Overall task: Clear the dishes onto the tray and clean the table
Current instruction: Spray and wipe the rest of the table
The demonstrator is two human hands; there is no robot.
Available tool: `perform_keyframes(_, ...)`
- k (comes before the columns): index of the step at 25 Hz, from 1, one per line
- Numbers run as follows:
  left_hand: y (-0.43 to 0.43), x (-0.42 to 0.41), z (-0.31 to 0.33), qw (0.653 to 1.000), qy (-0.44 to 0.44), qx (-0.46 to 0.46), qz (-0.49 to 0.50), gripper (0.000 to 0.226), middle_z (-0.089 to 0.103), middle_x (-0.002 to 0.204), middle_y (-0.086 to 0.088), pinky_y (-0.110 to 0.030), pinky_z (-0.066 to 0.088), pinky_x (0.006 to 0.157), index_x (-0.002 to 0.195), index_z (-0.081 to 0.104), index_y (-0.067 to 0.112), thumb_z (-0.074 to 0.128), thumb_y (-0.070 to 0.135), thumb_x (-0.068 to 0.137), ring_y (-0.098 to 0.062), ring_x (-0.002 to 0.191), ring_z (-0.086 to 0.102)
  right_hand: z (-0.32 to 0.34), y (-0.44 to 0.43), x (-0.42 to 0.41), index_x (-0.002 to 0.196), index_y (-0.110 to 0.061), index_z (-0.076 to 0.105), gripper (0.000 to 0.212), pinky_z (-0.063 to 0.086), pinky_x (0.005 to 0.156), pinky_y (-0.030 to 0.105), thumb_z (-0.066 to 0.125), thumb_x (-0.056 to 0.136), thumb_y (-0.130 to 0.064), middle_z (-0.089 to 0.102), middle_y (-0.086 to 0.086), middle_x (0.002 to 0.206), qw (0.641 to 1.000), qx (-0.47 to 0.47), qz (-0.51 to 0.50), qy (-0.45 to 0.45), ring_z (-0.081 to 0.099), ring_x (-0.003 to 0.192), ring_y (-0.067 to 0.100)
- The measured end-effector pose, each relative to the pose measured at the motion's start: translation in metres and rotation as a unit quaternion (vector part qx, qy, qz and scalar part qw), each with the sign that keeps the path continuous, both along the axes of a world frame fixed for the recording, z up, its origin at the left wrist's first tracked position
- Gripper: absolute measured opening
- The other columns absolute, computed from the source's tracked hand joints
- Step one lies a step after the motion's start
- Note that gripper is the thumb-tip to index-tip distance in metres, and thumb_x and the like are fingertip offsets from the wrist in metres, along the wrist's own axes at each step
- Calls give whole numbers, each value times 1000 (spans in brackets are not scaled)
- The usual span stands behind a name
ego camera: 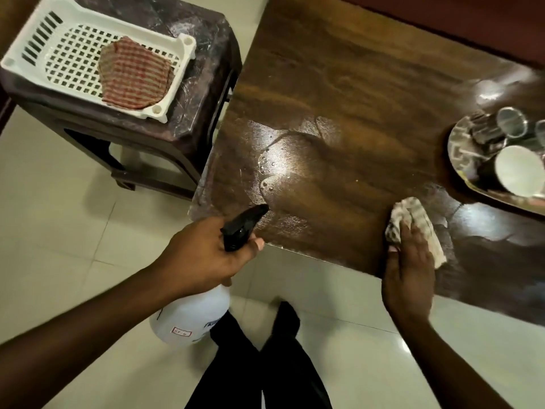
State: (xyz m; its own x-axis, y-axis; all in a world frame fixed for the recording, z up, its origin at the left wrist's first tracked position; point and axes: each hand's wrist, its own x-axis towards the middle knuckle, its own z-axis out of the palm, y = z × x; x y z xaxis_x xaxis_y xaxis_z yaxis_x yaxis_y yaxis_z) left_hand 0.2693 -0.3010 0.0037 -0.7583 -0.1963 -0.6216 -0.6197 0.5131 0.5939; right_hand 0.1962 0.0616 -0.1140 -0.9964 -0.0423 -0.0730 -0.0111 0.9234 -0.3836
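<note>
My left hand (206, 252) grips a white spray bottle (191, 317) by its black trigger head, whose nozzle points at the dark wooden table (339, 84). A wet patch with droplets (274, 169) shines on the table near its front left corner. My right hand (408, 267) lies flat on a pale checked cloth (413, 219), pressing it onto the table by the front edge. At the right edge a steel tray (460, 154) holds a white cup (516, 169), steel tumblers (511, 122) and a dark ribbed cup (485, 129).
To the left a dark plastic stool (188, 93) carries a white perforated basket (59, 51) with a red checked cloth (134, 73) in it. Pale floor tiles (59, 216) lie below. My legs in black trousers (259, 364) stand close to the table's front edge.
</note>
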Motion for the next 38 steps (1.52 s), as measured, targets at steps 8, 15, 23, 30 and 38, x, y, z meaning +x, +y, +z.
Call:
perform_keyframes(8, 58, 31, 2, 998, -36, -19, -40, 39, 71, 51, 13, -27, 53, 70, 69, 59, 24, 72, 52, 94, -9, 55, 76, 2, -64, 61, 167, -28, 34, 55, 12, 134, 38, 39, 112, -29, 27, -6, 176, 972, 4, 233, -35, 18, 164, 13)
perform_keyframes(15, 59, 48, 10, 1000, 1, 22, -4, 21, 82, 80, 6, -36, 60, 87, 89, 74, 31, 73, 52, 94, -11, 55, 77, 7, 59, 0, 163, -17, 42, 67, 32, 126, 56, 36, 99, -36, 43, 16, 166, 986, -35, -159, -39, 39, 154, 38)
perform_keyframes(23, 12, 60, 5, 991, 6, -36, 127, 36, 77, 59, 0, -29, 49, 65, 80, 69, 18, 72, 51, 96, -2, 57, 73, 7, -166, 73, 163, -15, 41, 62, 21, 132, 51, 45, 102, -19, 36, 12, 172, 988, -43, 139, -52, 29, 161, 32)
perform_keyframes(30, -44, 86, -3, 990, -9, 8, 138, 21, 83, 82, 11, -33, 59, 83, 94, 76, 30, 73, 51, 95, -13, 51, 76, 4, -218, -38, 168, -29, 31, 62, 15, 134, 49, 36, 106, -35, 23, 1, 177, 911, 9, 403, -87, 16, 165, 23)
perform_keyframes(38, -81, 76, -10, 985, 1, 1, 173, 23, 81, 73, -3, -38, 60, 89, 88, 71, 29, 71, 51, 96, -13, 55, 77, 10, -295, -14, 163, -24, 41, 59, 13, 134, 50, 35, 106, -32, 34, 5, 173, 848, -2, 526, -70, 26, 163, 29)
